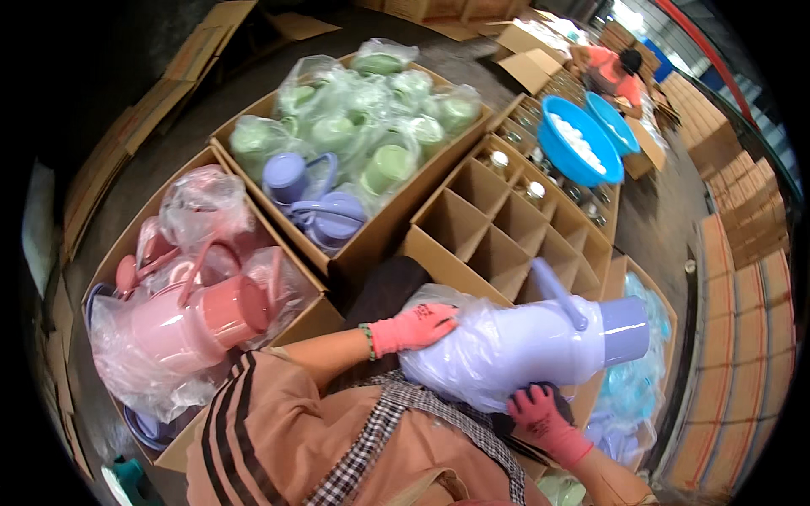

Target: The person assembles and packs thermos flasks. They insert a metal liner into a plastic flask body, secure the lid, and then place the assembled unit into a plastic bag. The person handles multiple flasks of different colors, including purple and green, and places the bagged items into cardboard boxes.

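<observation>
A lavender thermos flask [540,341] lies on its side across my front, partly inside a clear plastic bag [447,358]. Its cup-like lid [626,331] points right, and its handle stands up. My left hand [415,327], in a pink glove, is pressed on the bagged base end. Against the near side of the body is my right hand [540,419], in a pink and dark glove, fingers bent. Together they hold the flask. Beyond it stands a carton with cardboard dividers [481,223]; a few silver-capped glass pieces [534,191] sit in its far cells.
Left, one carton holds pink flasks [173,329]; another holds bagged green flasks [392,169] and lavender ones [331,218]. Blue basins [553,110] with white pieces stand far right. A co-worker [609,72] sits beyond. Stacked cartons [730,354] line the right; blue bagged items [641,384] fill another carton.
</observation>
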The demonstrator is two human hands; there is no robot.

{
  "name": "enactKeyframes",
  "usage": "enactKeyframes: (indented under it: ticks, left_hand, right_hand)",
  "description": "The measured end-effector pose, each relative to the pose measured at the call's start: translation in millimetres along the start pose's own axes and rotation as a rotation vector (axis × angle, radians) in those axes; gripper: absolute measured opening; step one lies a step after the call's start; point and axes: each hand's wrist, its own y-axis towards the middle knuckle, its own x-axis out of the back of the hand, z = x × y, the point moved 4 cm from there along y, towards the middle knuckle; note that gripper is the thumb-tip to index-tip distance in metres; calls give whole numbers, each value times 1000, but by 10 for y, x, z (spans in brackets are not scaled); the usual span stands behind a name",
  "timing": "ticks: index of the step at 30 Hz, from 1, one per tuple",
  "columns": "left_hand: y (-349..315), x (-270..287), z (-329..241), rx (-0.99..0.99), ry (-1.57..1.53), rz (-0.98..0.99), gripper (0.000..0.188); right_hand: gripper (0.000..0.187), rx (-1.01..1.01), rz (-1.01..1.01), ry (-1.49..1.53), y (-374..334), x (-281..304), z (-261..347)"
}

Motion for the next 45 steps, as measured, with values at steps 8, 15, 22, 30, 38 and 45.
enactKeyframes:
  ticks: [8,15,22,30,38,45]
  left_hand:
    - [-96,209,-43,75,-169,-107,26]
    - [-319,-75,-284,-241,313,180,18]
    - [-493,-599,-198,-317,179,577,25]
    - [-482,228,-561,44,-503,526,33]
    - [285,1422,-790,187,-36,-27,36]
    - [1382,790,-215,240,-588,-352,43]
  right_hand:
    - [37,-274,84,200,-108,688,-416]
    - [39,-1085,-514,700,-780,1026,-990]
    - [23,-1244,-1237,1339,-302,627,-1167]
    - [20,-1131,-882,1593,421,-730,-38]
    - [31,-956,-368,1858,521,-1077,286]
    - [16,-949,-1133,1159,175,-302,-689]
